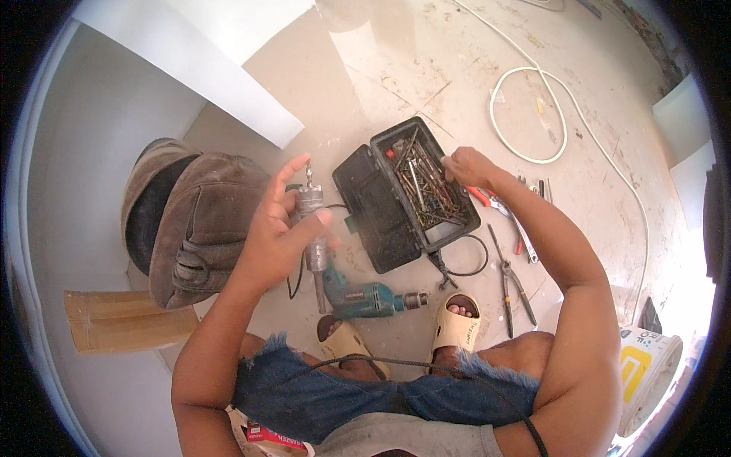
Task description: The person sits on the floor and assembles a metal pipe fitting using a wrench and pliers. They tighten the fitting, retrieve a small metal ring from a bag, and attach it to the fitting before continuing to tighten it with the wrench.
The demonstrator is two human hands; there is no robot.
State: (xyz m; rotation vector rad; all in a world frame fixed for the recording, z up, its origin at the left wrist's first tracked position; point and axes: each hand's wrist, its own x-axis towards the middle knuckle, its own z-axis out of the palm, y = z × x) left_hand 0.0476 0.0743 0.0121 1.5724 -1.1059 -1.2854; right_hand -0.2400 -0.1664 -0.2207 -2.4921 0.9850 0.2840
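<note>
My left hand (278,217) is raised over the floor, its thumb and fingers around a worn grey metal drill chuck (311,199). A short drill bit (309,174) points up from the chuck, and a thin shank hangs below. Beyond my feet lies an open black toolbox (367,228), its lid folded to the left. Loose drill bits (426,183) and other metal pieces fill its tray. My right hand (467,167) is at the box's right rim with the fingers bent together; what they hold, if anything, is hidden. A teal power drill (367,299) rests on its side near my feet.
Right of the box lie red-handled pliers (480,196), long-handled pincers (509,293) and a long thin bit (495,242). A brown backpack (217,221) stands at left by cardboard (126,321). A white cable (565,126) loops across the floor; a white bucket (647,373) is at right.
</note>
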